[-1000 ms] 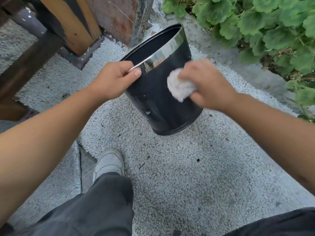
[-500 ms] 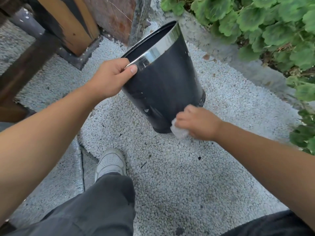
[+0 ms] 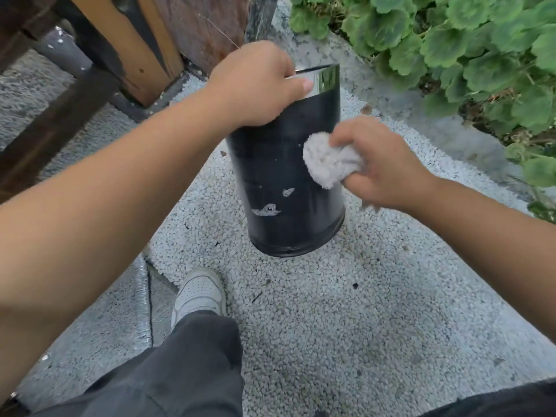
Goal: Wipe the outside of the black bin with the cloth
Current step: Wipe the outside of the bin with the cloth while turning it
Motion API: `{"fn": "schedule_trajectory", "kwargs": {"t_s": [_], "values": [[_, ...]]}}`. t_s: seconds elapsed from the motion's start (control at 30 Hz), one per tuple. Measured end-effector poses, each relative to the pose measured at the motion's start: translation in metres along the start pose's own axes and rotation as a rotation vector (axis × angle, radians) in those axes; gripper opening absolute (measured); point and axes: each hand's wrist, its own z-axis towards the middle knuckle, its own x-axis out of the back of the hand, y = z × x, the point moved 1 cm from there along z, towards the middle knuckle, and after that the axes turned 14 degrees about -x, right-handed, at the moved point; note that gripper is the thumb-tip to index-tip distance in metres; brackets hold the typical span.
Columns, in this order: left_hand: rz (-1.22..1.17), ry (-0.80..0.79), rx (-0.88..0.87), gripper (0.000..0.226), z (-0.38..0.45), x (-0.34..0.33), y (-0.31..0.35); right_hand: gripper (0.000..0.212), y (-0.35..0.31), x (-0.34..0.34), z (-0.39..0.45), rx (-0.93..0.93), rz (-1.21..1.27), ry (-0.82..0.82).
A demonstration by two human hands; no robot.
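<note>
The black bin (image 3: 279, 182) with a shiny metal band at its rim stands on the white pebble ground, its base toward me. My left hand (image 3: 255, 85) grips the rim from above and hides the opening. My right hand (image 3: 382, 164) holds a bunched white cloth (image 3: 326, 162) and presses it against the bin's right side about halfway up. Two pale scuffs show low on the bin's front wall.
Leafy green plants (image 3: 469, 46) fill a bed behind a concrete kerb at the right. A worn wooden post (image 3: 141, 46) and dark beams stand at the back left. My white shoe (image 3: 198, 291) and dark trouser legs are below the bin.
My right hand has moved with the cloth from the bin's bottom edge up to its middle. The bin has been turned and stood more upright, and my left hand now covers its top.
</note>
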Motion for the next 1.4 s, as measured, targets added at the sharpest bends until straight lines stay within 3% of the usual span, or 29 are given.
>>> {"fn": "schedule_trajectory", "kwargs": {"t_s": [0.1, 0.17, 0.23, 0.3, 0.37, 0.5, 0.67, 0.87, 1.03, 1.17, 1.3, 1.4], "values": [[-0.064, -0.065, -0.096, 0.026, 0.007, 0.005, 0.008, 0.037, -0.005, 0.009, 0.01, 0.007, -0.005, 0.155], [-0.148, -0.028, -0.196, 0.034, 0.001, 0.008, 0.008, 0.038, -0.004, 0.008, 0.016, -0.019, 0.002, 0.204], [-0.053, -0.014, -0.245, 0.045, -0.008, 0.005, -0.001, 0.039, -0.003, 0.003, 0.02, -0.032, 0.009, 0.243], [0.149, -0.019, -0.191, 0.053, -0.02, -0.004, -0.011, 0.041, -0.003, -0.002, 0.023, -0.04, 0.009, 0.282], [0.2, 0.011, -0.18, 0.058, -0.031, -0.014, -0.013, 0.045, -0.005, -0.008, 0.027, -0.066, 0.015, 0.324], [0.007, 0.098, -0.149, 0.06, -0.03, -0.016, -0.018, 0.05, -0.015, -0.025, 0.036, -0.166, 0.037, 0.33], [-0.003, 0.046, -0.217, 0.05, -0.031, -0.016, -0.027, 0.056, -0.022, -0.033, 0.035, -0.165, 0.03, 0.329], [-0.046, 0.069, -0.126, 0.044, -0.023, -0.014, -0.024, 0.044, -0.012, -0.058, -0.006, 0.161, -0.163, 0.089], [-0.047, 0.065, -0.135, 0.044, -0.021, -0.015, -0.026, 0.044, -0.004, -0.073, -0.034, 0.191, -0.143, 0.008], [-0.063, 0.048, -0.134, 0.043, -0.016, -0.013, -0.028, 0.044, 0.002, -0.068, -0.049, 0.349, -0.233, -0.205], [-0.097, 0.062, -0.133, 0.049, -0.01, -0.009, -0.029, 0.042, -0.006, -0.046, -0.048, 0.258, -0.196, -0.348], [-0.1, 0.064, -0.124, 0.052, -0.005, -0.006, -0.033, 0.044, -0.015, -0.017, -0.01, 0.206, -0.125, -0.273]]}}
